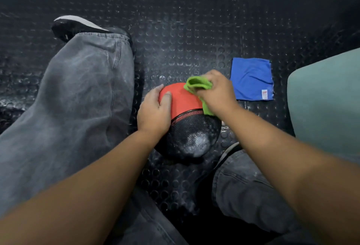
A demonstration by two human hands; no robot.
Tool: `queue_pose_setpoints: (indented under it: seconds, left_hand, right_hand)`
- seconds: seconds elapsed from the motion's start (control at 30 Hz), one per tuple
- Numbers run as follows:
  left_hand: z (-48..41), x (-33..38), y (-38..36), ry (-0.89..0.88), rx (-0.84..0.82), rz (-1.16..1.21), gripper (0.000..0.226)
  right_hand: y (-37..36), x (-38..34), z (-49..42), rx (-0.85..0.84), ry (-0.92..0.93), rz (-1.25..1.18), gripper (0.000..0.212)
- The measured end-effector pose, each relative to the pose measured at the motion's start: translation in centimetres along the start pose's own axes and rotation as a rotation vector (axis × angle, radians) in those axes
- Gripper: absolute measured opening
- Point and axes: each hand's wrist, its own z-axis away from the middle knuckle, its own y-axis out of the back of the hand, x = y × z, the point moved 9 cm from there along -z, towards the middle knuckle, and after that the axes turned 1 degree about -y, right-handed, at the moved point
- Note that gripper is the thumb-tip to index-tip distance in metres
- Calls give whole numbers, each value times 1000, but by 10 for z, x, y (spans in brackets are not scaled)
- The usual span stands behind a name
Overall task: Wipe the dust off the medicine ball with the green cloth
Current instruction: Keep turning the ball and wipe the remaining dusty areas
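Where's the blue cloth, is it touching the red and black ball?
Apart. The head view shows bare black studded rubber floor between the square blue cloth and the round red-and-black medicine ball.

We lose the medicine ball (188, 122) along its left flank under the left hand (153, 108). Its far right side sits under the green cloth (197, 84), itself half buried in the right hand (216, 91). The label (264, 94) on the blue cloth (251, 79) is too small to read. The teal object (327, 98) runs off the right edge, and the left forearm (87, 182) and right forearm (292, 157) off the bottom.
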Motion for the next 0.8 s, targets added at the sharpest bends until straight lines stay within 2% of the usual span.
queue_pose_setpoints:
  seconds: [0.07, 0.13, 0.23, 0.33, 0.43, 0.57, 0.67, 0.73, 0.8]
  left_hand:
    - [0, 3, -2, 1, 7, 21, 66]
    - [-3, 0, 0, 44, 35, 66, 64]
    - [-11, -12, 4, 134, 68, 142, 57]
    - [-13, -20, 7, 165, 74, 205, 48]
    - [-14, -20, 5, 124, 38, 191, 47]
    - [-4, -2, -5, -22, -28, 55, 55]
    - [5, 8, -8, -75, 8, 6, 51]
    - [4, 6, -6, -28, 46, 6, 51]
    - [-3, -1, -3, 25, 64, 24, 52]
  right_hand:
    - [-4, 14, -20, -35, -139, 53, 13]
    - [-10, 19, -33, -93, -192, 116, 17]
    - [-13, -1, -17, -67, -90, 181, 18]
    - [-14, -24, 34, -42, 115, 233, 3]
    - [-8, -24, 53, -23, 184, 200, 12]
    - [9, 9, 9, 99, -39, 111, 9]
    - [-2, 26, -20, -41, -191, 253, 11]
    - [-9, 18, -22, -57, -142, 285, 11]
    - [-16, -7, -3, -11, 46, 306, 21]
